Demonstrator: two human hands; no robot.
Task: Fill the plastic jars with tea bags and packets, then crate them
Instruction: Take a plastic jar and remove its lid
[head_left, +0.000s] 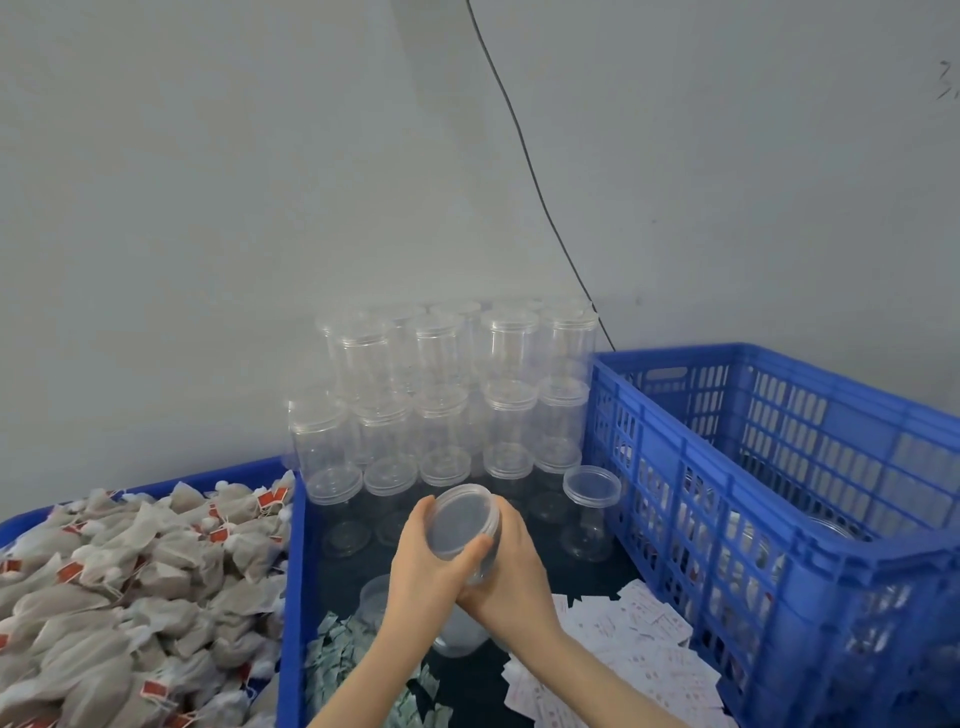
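Grey wall and blue bins frame a jar being opened or capped at the packing station.

Against the wall (208, 182) stands a stack of empty clear jars (447, 384); the tall blue crate (779, 467) sits to the right, a bin of tea bags (119, 582) to the left, white packets (639, 644) and greenish sachets (343, 660) in the middle tray. Above that tray, both hands hold one clear jar (467, 525), tilted toward the camera: left hand (431, 566) curled round its lid, right hand (514, 571) wrapped round the body. It looks empty, so unscrewing is likely; next comes setting the lid aside and reaching for tea bags.
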